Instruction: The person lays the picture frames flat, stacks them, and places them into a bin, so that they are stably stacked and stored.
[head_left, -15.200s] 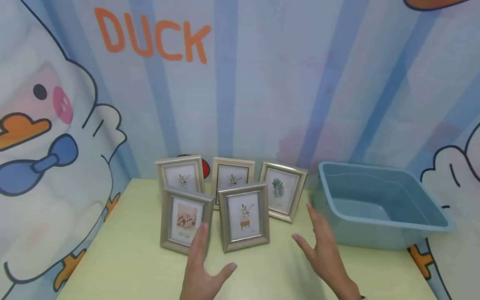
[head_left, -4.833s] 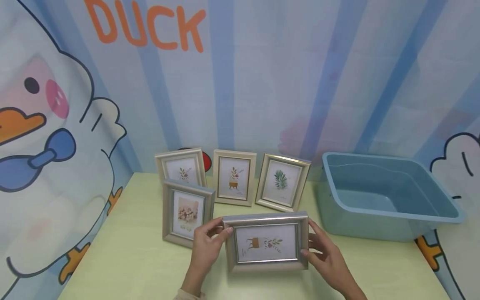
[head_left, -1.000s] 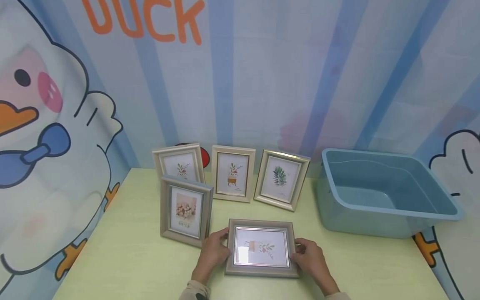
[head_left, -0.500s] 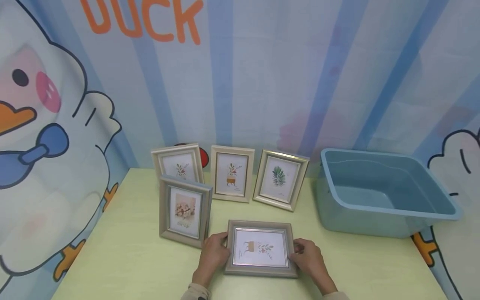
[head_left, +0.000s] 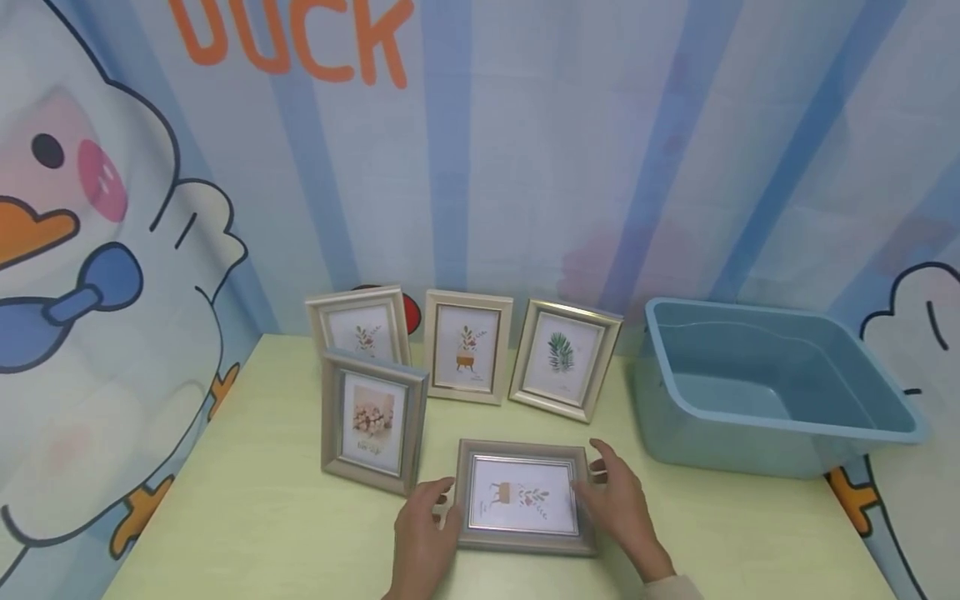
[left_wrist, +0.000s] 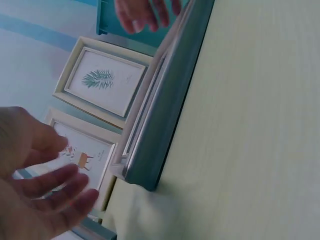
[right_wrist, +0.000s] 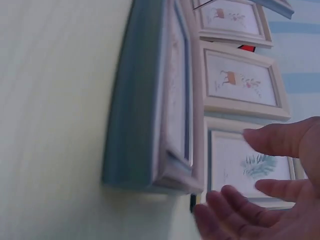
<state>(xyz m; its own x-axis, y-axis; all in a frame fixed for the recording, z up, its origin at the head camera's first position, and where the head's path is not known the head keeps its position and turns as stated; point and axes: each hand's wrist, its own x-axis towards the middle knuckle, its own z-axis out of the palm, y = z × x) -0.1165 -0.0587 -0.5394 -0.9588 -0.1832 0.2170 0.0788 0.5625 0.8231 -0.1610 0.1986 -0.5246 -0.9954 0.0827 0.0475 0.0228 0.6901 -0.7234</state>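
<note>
one face-up picture frame [head_left: 525, 497] between left hand [head_left: 422, 535] and right hand [head_left: 621, 504], both loose-fingered

And there's the left hand [head_left: 422, 533], bottom of the head view just left of centre, fingers loosely curved, thumb clear of them! Over to its right, the right hand [head_left: 618, 504] angles toward the upper left, index finger highest, a pale sleeve [head_left: 672, 588] behind it at the bottom edge. Left-wrist view: bent fingers at lower left! Right-wrist view: the hand reaches in from lower right, thumb and fingers parted!
</note>
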